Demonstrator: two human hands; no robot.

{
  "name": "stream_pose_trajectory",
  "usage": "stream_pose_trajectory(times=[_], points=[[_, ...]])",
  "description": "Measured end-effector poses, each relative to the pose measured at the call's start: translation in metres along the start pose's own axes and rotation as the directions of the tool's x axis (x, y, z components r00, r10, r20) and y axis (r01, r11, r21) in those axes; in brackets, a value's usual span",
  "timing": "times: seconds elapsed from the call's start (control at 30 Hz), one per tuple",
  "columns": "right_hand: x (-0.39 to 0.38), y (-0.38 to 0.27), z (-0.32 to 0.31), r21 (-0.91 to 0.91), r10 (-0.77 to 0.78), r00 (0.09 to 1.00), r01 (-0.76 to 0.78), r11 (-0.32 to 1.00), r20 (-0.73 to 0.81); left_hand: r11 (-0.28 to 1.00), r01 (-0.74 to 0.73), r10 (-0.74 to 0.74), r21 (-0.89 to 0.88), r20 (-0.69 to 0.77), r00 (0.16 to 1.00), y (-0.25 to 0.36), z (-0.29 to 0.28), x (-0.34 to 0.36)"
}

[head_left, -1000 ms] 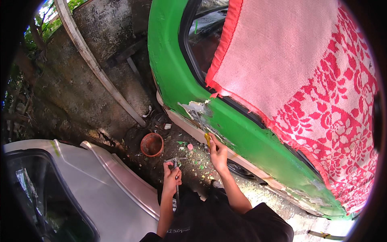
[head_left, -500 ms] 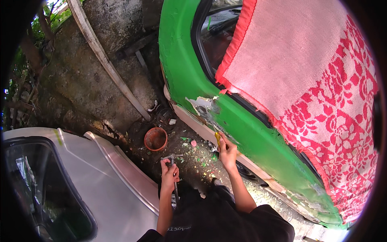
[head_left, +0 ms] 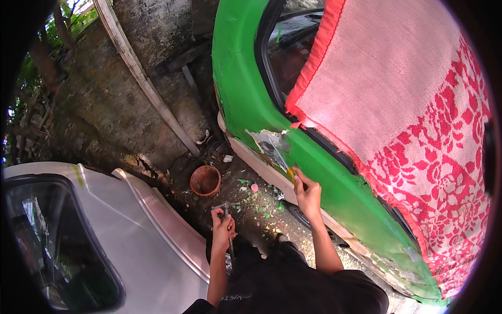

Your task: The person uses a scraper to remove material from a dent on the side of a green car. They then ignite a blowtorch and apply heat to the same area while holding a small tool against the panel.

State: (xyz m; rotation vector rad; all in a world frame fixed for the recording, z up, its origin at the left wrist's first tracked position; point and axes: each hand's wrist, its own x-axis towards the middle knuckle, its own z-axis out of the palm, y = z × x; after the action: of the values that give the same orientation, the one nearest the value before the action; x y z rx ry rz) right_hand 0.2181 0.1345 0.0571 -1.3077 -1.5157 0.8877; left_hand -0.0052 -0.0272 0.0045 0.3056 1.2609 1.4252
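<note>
The right hand [head_left: 307, 192] is closed around the yellow handle of a scraper [head_left: 282, 161], whose thin blade lies against the green car body [head_left: 340, 193] at a patch of bare metal [head_left: 269, 142] where paint has come off. From the hand, the scraper's long axis runs toward eleven o'clock, blade tip leading and handle trailing at five o'clock. It looks light and stiff, with a flat blade that would flex only a little; the handle is the place to hold it, well back from the edge, which looks sharp enough to slip on smooth paint.

The left hand [head_left: 223, 226] is clenched on a slim dark tool [head_left: 228, 230] with a metal head at twelve o'clock and its shaft hanging toward six; what kind of tool it is cannot be told. It hovers over the ground, where green paint flakes [head_left: 264, 209] lie scattered. A terracotta pot [head_left: 205, 180] stands at eleven o'clock from that hand. A red-and-white patterned cloth [head_left: 408, 115] drapes the car's window, and a silver car [head_left: 104, 225] sits at nine o'clock.
</note>
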Motion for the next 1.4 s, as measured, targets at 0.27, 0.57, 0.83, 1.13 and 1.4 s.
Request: stream_pose_trajectory(times=[0.27, 0.57, 0.83, 1.13, 1.4], points=[[0.052, 0.012, 0.063, -0.077, -0.13, 0.991, 0.128, 0.989, -0.013, 0.999, -0.039, 0.039, 0.008, 0.023, 0.999, 0.006, 0.001, -0.003], [0.012, -0.015, 0.008, -0.088, 0.001, 1.0, 0.0, 0.996, 0.012, 0.999, -0.037, 0.038, 0.021, -0.052, 0.998, 0.008, -0.01, 0.0], [-0.005, -0.011, -0.015, -0.15, -0.008, 1.0, 0.007, 0.989, -0.003, 0.998, -0.059, 0.059, 0.0, 0.033, 0.998, 0.008, 0.015, 0.022], [0.048, -0.002, 0.073, -0.096, -0.173, 0.984, 0.169, 0.981, -0.037, 0.997, -0.08, 0.081, -0.012, 0.081, 0.993, 0.019, 0.039, 0.007], [0.015, -0.044, 0.008, -0.17, 0.024, 0.998, -0.015, 0.985, 0.052, 0.992, -0.115, 0.117, -0.053, 0.031, 0.993, 0.02, 0.022, 0.011]])
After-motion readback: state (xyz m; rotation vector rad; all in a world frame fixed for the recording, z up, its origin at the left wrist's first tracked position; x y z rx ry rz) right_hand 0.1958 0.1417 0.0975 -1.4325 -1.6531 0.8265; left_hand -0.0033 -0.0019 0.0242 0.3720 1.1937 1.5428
